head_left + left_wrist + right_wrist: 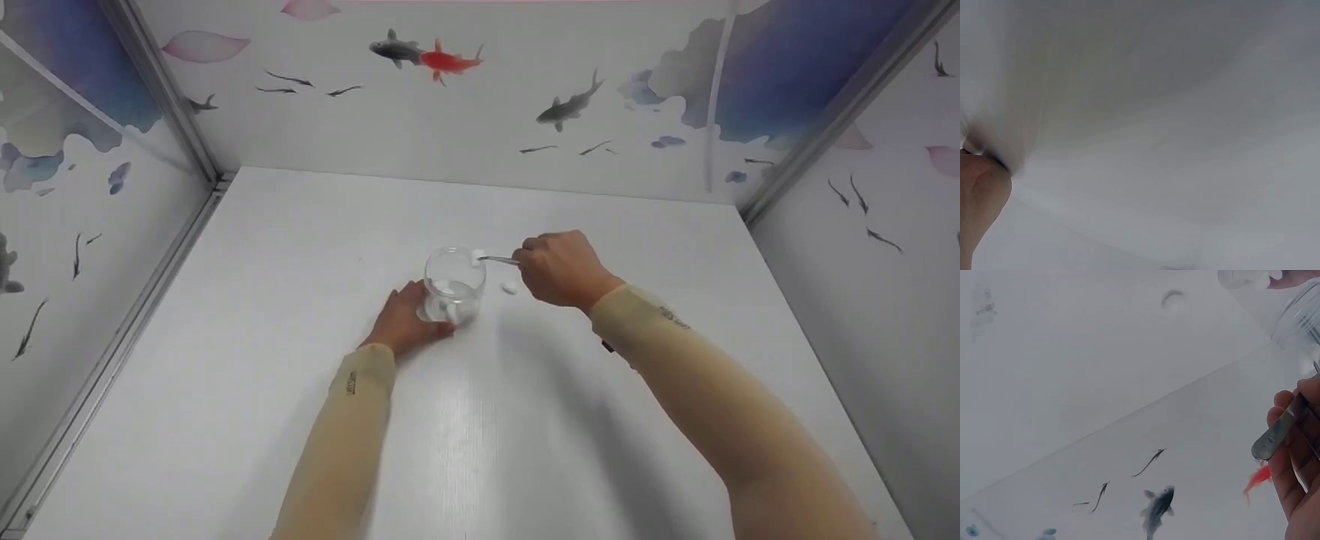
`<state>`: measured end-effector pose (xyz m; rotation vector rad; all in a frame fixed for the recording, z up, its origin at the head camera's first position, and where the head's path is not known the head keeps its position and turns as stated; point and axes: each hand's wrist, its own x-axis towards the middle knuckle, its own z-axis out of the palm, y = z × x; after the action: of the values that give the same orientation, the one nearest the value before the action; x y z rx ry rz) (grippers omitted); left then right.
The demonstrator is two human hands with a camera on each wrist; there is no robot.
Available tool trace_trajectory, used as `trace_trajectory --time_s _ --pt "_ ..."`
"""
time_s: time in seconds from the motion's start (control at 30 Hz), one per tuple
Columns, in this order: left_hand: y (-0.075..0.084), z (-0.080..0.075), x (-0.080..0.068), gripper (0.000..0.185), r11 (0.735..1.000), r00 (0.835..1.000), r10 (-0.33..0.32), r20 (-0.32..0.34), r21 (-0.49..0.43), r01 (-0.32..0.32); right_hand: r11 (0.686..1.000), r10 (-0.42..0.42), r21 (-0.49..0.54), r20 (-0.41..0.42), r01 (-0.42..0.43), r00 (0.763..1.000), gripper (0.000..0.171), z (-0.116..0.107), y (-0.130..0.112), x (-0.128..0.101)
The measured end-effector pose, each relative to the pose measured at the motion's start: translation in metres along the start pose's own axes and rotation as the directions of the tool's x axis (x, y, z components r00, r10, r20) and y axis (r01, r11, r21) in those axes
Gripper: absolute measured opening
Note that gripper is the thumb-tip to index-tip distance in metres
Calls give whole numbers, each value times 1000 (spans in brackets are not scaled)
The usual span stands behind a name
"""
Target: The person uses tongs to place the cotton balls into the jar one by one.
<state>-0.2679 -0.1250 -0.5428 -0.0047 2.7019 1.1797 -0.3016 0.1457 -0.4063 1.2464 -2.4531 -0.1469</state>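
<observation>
A clear glass jar [455, 274] stands upright on the white table, its open mouth facing up. My left hand [405, 319] holds it low on the left side, thumb in front and fingers behind. In my right hand [559, 266] I pinch metal tweezers [499, 260], whose broad end [1268, 445] shows in the right wrist view. At their tips a small white piece [478, 257] is at the jar's right rim. Another small white round piece [509, 287] lies on the table just right of the jar. Whitish shapes show low in the jar; I cannot tell what they are.
The white tabletop [225, 315] is enclosed by printed panels, with a back wall [465, 127] showing painted fish. Metal frame edges [176, 97] run along the corners. The left wrist view is mostly blurred pale surface.
</observation>
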Motion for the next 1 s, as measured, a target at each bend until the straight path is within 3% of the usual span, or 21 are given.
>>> trace_trajectory --time_s 0.23,0.43,0.83,1.0 --pt "2 0 0 102 1000 1000 14 -3 -16 -14 999 -33 -5 45 34 998 18 7 -10 4" --pt "1 1 0 104 1000 1000 -10 -7 -26 10 999 -46 -3 70 46 997 16 9 -12 4" --pt "-1 2 0 102 999 999 47 -15 3 -47 997 -49 -49 43 51 998 16 8 -5 -3" --pt "0 1 0 102 999 999 38 -13 -2 -38 999 -23 -38 30 25 999 16 9 1 -10"
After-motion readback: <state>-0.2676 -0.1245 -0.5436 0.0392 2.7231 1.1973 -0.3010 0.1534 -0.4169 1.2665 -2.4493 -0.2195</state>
